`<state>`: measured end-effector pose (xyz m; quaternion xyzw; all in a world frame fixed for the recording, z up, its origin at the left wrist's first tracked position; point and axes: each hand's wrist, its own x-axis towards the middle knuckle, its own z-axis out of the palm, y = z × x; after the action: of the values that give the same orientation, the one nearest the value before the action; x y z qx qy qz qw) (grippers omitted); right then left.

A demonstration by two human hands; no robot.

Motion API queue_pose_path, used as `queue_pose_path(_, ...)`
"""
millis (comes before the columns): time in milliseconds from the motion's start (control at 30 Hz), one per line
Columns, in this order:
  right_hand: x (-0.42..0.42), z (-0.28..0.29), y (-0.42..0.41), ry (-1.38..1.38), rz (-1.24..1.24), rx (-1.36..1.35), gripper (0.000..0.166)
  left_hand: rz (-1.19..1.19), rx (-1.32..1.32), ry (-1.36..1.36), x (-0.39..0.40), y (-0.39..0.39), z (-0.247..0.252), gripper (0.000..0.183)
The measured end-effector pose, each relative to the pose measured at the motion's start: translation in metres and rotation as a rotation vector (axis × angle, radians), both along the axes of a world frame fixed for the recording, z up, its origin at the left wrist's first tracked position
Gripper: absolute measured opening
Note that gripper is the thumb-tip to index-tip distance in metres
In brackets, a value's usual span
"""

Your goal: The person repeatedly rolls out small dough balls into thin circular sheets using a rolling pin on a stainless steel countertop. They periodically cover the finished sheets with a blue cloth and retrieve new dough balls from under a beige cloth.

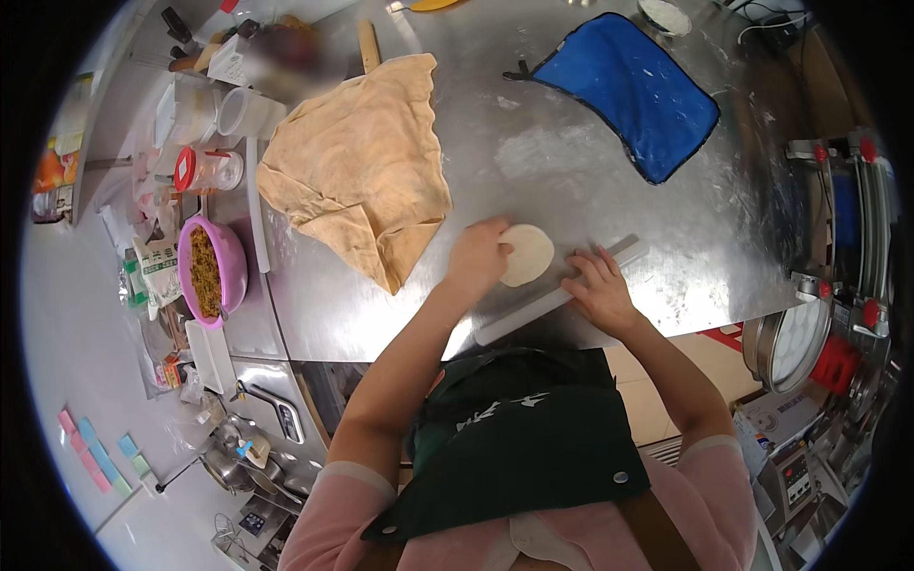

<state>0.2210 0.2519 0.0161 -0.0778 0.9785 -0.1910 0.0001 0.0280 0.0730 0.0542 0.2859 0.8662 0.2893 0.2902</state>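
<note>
On the steel worktop [571,193], my left hand [482,258] grips the left edge of a flat round of dough [528,255]. My right hand [600,289] rests with spread fingers on a pale rolling pin [525,316], which lies at a slant near the worktop's front edge, just right of and below the dough round. Whether the fingers close around the pin cannot be told. A large tan cloth [364,157] lies in folds to the left of my left hand.
A blue cloth with dark edging [635,93] lies at the back right. On the left stand a pink bowl of chopped filling [239,264], a red-lidded jar [221,171] and a plastic tub [246,114]. A round steamer [789,342] stands off the right front edge.
</note>
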Motion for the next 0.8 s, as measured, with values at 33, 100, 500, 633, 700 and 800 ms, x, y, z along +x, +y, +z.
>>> queue_pose_path(33,-0.004,0.001,0.001,-0.003,0.000,-0.025,0.043,0.018,-0.046,-0.022,-0.002,-0.009,-0.013,0.022)
queue_pose_path(100,-0.016,0.005,0.003,0.012,0.007,-0.057,0.038,0.042,-0.099,-0.060,-0.004,-0.018,-0.027,0.024)
queue_pose_path(500,-0.079,-0.015,-0.024,0.168,-0.363,0.027,0.041,0.154,0.136,-0.205,-0.015,-0.017,-0.049,0.026)
queue_pose_path(633,-0.075,-0.017,-0.029,0.161,-0.402,0.086,0.050,0.158,0.131,-0.184,-0.016,-0.010,-0.053,0.026)
queue_pose_path(700,-0.078,-0.015,-0.029,0.108,-0.409,0.116,0.054,0.159,0.115,-0.186,-0.015,-0.008,-0.054,0.026)
queue_pose_path(800,-0.089,-0.017,-0.028,0.070,-0.414,0.142,0.058,0.151,0.071,-0.199,-0.019,-0.004,-0.048,0.026)
